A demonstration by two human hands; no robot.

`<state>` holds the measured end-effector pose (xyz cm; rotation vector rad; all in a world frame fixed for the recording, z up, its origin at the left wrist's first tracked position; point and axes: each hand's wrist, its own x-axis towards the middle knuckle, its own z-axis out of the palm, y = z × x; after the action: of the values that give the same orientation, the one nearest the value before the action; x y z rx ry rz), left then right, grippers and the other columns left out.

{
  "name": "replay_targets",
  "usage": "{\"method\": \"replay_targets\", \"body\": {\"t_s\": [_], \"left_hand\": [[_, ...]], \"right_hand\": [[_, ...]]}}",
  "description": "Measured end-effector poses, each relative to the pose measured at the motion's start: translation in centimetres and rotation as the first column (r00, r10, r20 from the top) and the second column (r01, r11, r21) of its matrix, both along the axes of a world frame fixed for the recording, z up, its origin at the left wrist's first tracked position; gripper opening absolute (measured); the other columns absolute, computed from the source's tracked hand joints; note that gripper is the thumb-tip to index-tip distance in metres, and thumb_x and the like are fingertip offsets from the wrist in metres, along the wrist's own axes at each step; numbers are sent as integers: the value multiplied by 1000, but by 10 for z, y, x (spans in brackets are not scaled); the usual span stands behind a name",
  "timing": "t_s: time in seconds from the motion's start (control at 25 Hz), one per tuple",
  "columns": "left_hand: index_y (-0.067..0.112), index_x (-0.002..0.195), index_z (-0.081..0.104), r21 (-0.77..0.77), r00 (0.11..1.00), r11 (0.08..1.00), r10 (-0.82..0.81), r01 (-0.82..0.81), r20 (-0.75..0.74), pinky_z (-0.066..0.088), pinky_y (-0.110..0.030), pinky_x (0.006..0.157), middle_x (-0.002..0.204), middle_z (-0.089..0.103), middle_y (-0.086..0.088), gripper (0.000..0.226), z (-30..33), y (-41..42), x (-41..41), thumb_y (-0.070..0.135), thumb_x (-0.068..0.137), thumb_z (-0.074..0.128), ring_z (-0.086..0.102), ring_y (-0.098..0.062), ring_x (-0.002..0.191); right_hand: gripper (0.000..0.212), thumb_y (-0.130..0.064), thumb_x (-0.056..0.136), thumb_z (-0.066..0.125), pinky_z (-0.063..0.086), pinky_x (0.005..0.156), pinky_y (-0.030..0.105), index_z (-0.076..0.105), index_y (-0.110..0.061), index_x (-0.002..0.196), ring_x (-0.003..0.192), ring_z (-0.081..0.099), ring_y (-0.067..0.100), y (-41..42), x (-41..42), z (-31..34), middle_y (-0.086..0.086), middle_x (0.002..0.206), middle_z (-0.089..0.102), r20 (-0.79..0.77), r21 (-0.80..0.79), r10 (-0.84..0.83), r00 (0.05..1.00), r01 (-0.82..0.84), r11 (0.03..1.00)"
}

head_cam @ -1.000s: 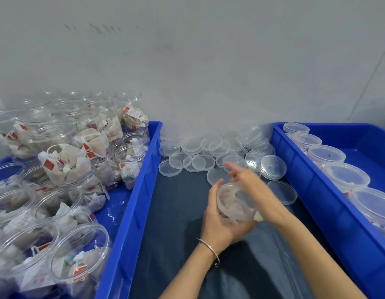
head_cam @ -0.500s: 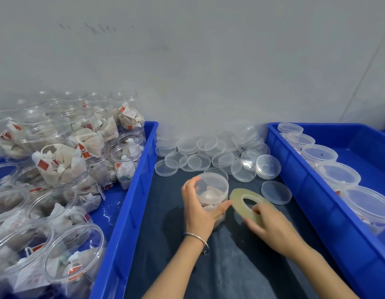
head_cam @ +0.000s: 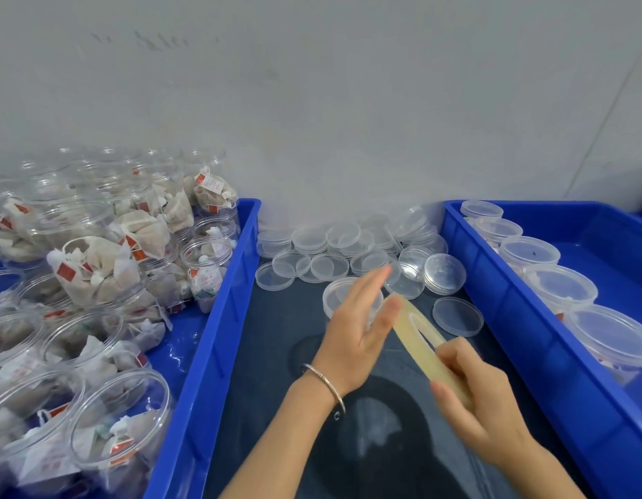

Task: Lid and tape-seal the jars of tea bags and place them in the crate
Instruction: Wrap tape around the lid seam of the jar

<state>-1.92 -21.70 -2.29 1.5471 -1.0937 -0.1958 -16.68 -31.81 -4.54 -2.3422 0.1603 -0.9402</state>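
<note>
Plain grey wall; dark blue-grey tabletop below.

A grey wall stands behind a desk under a dark cloth. A silver bangle circles one wrist.

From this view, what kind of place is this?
Probably a small hand-packing workstation: a blue crate heaped with open jars of tea bags, loose clear lids on the mat, lidded jars crated at right.
</note>
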Motion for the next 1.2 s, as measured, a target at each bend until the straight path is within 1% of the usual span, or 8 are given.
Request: {"method": "replay_targets", "body": {"t_s": [0.12,0.36,0.48,0.64,0.72,0.88,1.04,1.2], "left_hand": [[16,142,42,98,992,988,-110,116,-62,26,-2,100,139,48,11,60,6,7,-3,49,93,32,38,13,126],[5,112,69,-114,987,985,141,-132,80,43,-11,91,108,67,1,23,3,13,-10,10,91,61,59,0,101],[6,100,74,-174,986,970,168,-168,-17,49,-17,84,96,71,-1,16,1,13,-13,6,86,66,64,-6,89],[6,83,75,-157,946,971,126,-179,-299,51,-23,68,74,71,-10,3,5,12,-11,5,81,72,64,-16,68],[7,80,71,-110,947,977,142,-180,-288,49,-18,65,66,67,-3,4,6,11,-11,5,84,70,61,-8,62],[11,85,59,16,984,994,111,-110,-136,42,-9,66,72,57,11,11,9,12,-12,7,94,56,57,2,66],[14,86,57,19,976,998,62,-59,-208,47,-14,74,78,61,9,12,9,15,-13,13,96,53,60,3,75],[9,90,61,-51,932,998,5,-26,-361,53,-25,77,84,67,5,19,7,15,-10,27,86,66,62,-4,81]], "right_hand": [[14,-37,75,49,28,51,12,44,-26,81,55,33,-4,6,4,2,-26,65,35,30,-154,-65,997,68,986],[37,-42,78,48,26,48,14,56,-7,73,50,34,3,5,10,-2,-13,60,42,25,-204,-238,971,238,950],[36,-43,78,49,27,48,15,56,-7,74,49,39,8,3,11,-1,-12,62,43,24,-240,-231,973,230,943],[41,-45,79,50,32,50,22,59,-6,71,48,42,11,1,10,-2,-9,60,45,74,-341,-234,969,245,907],[48,-50,83,48,35,53,27,60,-5,70,45,47,17,0,8,-4,-3,56,50,87,-367,-230,969,246,897],[45,-48,82,48,31,52,23,58,-5,71,44,42,11,1,9,-4,-6,55,46,60,-346,-250,966,255,903],[37,-44,78,48,24,46,14,56,-8,73,46,37,9,2,10,1,-12,59,42,18,-299,-264,964,257,919],[38,-43,78,49,32,51,23,57,-7,72,45,38,9,3,7,1,-13,60,40,22,-317,-243,970,237,918]]}}
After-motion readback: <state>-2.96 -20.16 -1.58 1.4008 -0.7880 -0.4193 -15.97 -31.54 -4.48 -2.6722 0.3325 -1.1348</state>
